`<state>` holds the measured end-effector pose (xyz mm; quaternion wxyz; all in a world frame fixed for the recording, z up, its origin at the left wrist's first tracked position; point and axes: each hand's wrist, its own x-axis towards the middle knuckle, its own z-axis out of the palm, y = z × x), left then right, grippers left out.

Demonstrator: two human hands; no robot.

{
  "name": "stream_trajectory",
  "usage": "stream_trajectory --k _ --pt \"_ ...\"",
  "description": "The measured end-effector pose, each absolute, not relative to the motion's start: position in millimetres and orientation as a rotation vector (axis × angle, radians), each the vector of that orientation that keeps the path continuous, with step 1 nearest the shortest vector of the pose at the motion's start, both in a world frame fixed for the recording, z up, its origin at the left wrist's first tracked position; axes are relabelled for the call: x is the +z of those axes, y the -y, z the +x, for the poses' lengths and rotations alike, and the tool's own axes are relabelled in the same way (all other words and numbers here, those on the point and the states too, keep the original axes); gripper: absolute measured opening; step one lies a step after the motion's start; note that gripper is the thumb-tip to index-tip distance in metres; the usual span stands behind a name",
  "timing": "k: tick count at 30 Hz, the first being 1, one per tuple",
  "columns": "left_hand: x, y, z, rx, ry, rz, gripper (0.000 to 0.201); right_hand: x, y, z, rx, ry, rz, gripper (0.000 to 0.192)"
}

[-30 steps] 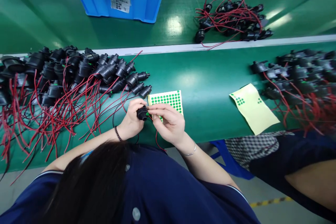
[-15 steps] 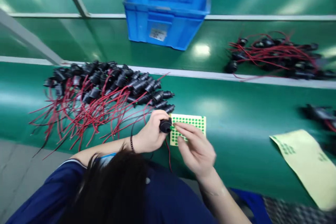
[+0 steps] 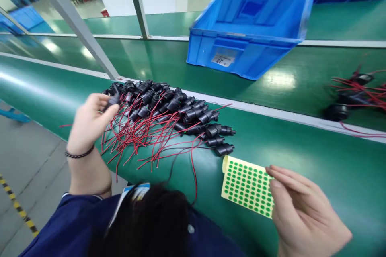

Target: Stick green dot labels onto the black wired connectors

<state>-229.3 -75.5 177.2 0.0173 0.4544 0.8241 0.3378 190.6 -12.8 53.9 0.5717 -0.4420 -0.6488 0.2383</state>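
On the blue crate (image 3: 241, 48), a white label (image 3: 223, 59), unreadable.

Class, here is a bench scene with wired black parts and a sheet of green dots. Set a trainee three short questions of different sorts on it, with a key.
1. True or false: the left hand is at the far left end of the pile of black wired parts.
2. Multiple choice: the right hand has its fingertips at the edge of A) the blue crate, B) the sticker sheet, C) a red wire.
3. Fill in: the dots on the sticker sheet are ____ in colour.

Key: 1 true; 2 B; 3 green.
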Motion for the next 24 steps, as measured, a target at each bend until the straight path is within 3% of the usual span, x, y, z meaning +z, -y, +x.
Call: stream_trajectory --k 3,7,11,13,19,24 --pt "131 56 -214 0.799 -2.44 1.515 0.032 54 5 192 0.514 1.628 -1.011 0.019" --pt "73 38 -198 0.745 -2.411 1.797 0.032 53 -24 208 0.272 1.83 -1.071 0.014" --pt "41 30 -206 0.727 -2.503 2.106 0.031 46 -97 255 0.285 1.828 -1.557 0.02" --pt "38 29 -210 0.754 -2.478 2.152 0.033 45 -139 284 0.274 1.71 -1.896 0.026" --pt "74 44 -188 1.128 -2.433 2.048 0.064 41 -219 320 0.212 1.621 -2.132 0.028" --pt "104 52 -162 1.268 -2.299 1.926 0.048 45 -235 315 0.207 1.692 -2.04 0.019"
